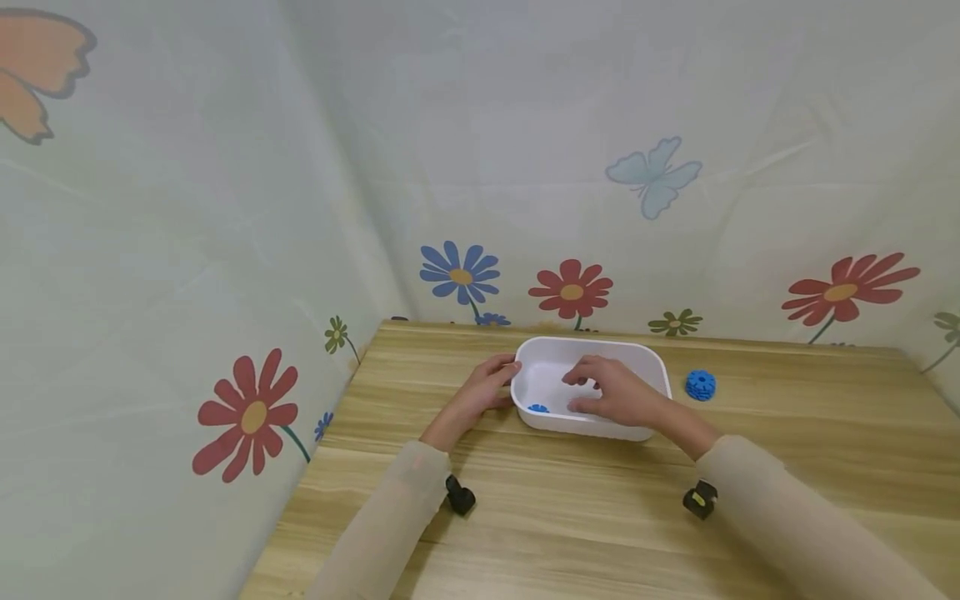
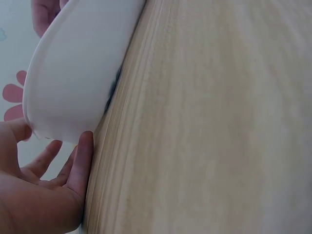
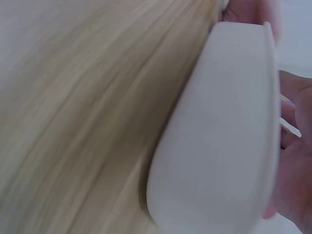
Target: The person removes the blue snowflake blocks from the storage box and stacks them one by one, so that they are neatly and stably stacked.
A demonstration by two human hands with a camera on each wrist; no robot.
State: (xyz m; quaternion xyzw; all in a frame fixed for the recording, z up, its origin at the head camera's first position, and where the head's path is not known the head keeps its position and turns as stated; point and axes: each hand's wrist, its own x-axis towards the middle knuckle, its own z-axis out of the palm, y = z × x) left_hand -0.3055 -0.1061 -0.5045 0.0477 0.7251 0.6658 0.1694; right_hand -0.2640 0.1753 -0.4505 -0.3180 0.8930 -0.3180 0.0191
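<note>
A white oblong tub [image 1: 592,425] stands on the wooden table. My left hand [image 1: 484,387] holds its left end, one fingertip over the rim and others against the outer wall; the left wrist view shows that hand [image 2: 46,185] close to the tabletop. My right hand [image 1: 618,393] hangs over the tub's inside, thumb and bent fingers apart, with nothing seen between them. Low in the tub's near left corner, part of a blue notched disc [image 1: 537,408] shows; the near wall hides the rest. In the right wrist view, the tub's wall [image 3: 214,131] partly covers the right hand [image 3: 295,146].
To the right of the tub, a small stack of blue notched discs [image 1: 701,385] sits on the wooden table [image 1: 570,517]. A pale curtain [image 1: 510,150] printed with flowers and butterflies hangs behind the table and along its left side.
</note>
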